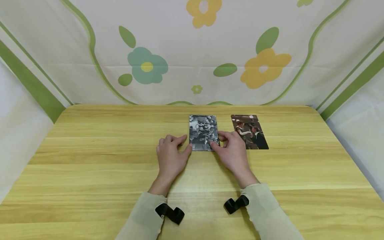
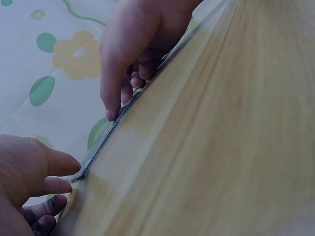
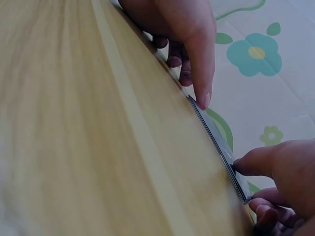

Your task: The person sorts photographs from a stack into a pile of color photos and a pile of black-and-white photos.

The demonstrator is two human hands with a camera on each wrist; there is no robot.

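1. Nearest, two beige sleeves (image 1: 141, 216) are seen over the wooden worktop (image 1: 90, 166), each with a black strap (image 1: 169, 213) at the wrist.

2. Next, the left hand (image 1: 169, 156) is laid on the worktop with its fingers loosely curled; its thumb tip is pressed against the near left corner of a thin stack of photos (image 1: 203, 132). The grip is not closed around the stack; it is only touched at the edge.

3. Likewise, the right hand (image 1: 232, 151) is set against the near right corner of the stack, thumb at the near edge and forefinger along the right side, so that corner is lightly pinched.

4. In the wrist views the stack (image 3: 221, 145) is shown edge-on as several thin sheets lying flat, with fingertips (image 2: 112, 114) of both hands at its near edge. Whether the top sheet is being lifted cannot be told.

5. The top photo is black and white and lies upright at the middle of the worktop, towards the far side.

6. Just to its right, apart from it and untouched, a colour photo (image 1: 249, 131) of two people lies flat. Judging by this, one photo is already laid out, and the stack is left to be dealt with.

7. Farthest, a pale cloth (image 1: 192, 50) printed with flowers and green leaves is hung behind the worktop.
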